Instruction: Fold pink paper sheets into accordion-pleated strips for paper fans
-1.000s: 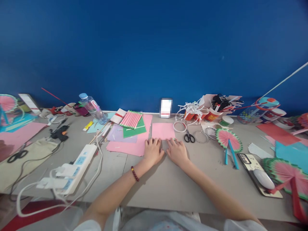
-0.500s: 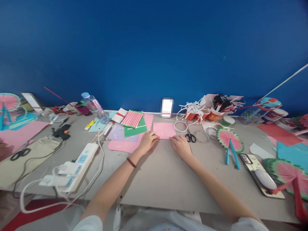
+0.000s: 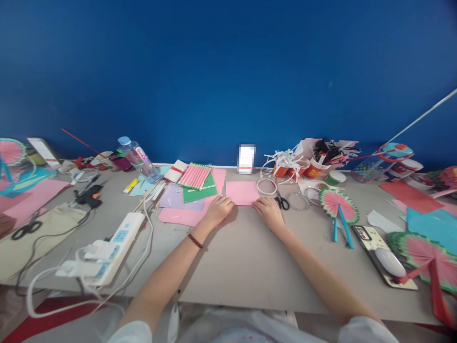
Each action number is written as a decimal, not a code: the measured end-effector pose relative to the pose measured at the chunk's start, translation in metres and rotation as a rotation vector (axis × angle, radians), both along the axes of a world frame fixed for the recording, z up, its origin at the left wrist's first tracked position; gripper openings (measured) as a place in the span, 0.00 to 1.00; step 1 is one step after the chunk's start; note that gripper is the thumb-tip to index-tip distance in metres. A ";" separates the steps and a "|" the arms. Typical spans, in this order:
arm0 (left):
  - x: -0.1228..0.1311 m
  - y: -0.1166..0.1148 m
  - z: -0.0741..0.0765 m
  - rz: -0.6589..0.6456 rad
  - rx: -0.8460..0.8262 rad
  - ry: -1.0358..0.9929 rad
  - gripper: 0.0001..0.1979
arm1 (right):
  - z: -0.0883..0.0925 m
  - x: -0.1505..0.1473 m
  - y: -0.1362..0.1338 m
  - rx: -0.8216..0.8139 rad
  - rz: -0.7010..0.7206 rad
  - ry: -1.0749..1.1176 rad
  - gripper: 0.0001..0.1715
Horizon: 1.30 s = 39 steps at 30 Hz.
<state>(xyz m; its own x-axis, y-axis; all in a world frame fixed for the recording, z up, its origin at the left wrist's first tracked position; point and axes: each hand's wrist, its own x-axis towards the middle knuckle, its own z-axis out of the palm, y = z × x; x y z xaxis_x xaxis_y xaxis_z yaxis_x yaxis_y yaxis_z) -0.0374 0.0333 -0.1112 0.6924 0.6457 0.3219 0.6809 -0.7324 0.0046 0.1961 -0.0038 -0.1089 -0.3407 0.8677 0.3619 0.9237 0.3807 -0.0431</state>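
Observation:
A pink sheet of paper [image 3: 243, 192] lies on the grey table in front of me. My left hand [image 3: 220, 209] is closed at its near left corner, the fingers bent over the edge. At the near right corner, my right hand [image 3: 269, 212] grips the same edge between thumb and fingers. The thumbs are mostly hidden. Black-handled scissors [image 3: 282, 203] lie just beyond my right hand, beside a roll of tape [image 3: 266, 186]. Left of the sheet, a pleated pink paper strip with green edges [image 3: 194, 176] rests on green paper [image 3: 203, 191].
A white power strip [image 3: 121, 247] with cables lies at left, near a water bottle [image 3: 140, 159]. A lit phone [image 3: 246, 159] leans on the blue wall. Cups of paper strips [image 3: 283, 164], a watermelon-patterned paper fan [image 3: 337, 207] and a mouse [image 3: 390, 262] on a phone are at right.
The view has shifted slightly. Both hands stay at the near corners of the pink paper, with only small movements of the fingers.

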 end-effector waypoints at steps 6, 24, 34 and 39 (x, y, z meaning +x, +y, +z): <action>0.002 -0.003 0.007 0.014 0.105 -0.068 0.10 | -0.004 -0.002 0.000 0.083 0.052 -0.018 0.11; 0.031 -0.035 0.007 -0.148 0.230 -0.294 0.16 | -0.003 -0.036 -0.014 -0.564 0.001 1.539 0.18; 0.020 -0.028 -0.002 -0.085 0.165 -0.276 0.13 | -0.002 -0.025 -0.021 -0.225 -0.068 0.722 0.09; 0.016 -0.027 0.000 -0.013 0.142 -0.263 0.12 | 0.010 -0.005 -0.019 0.089 -0.137 0.185 0.16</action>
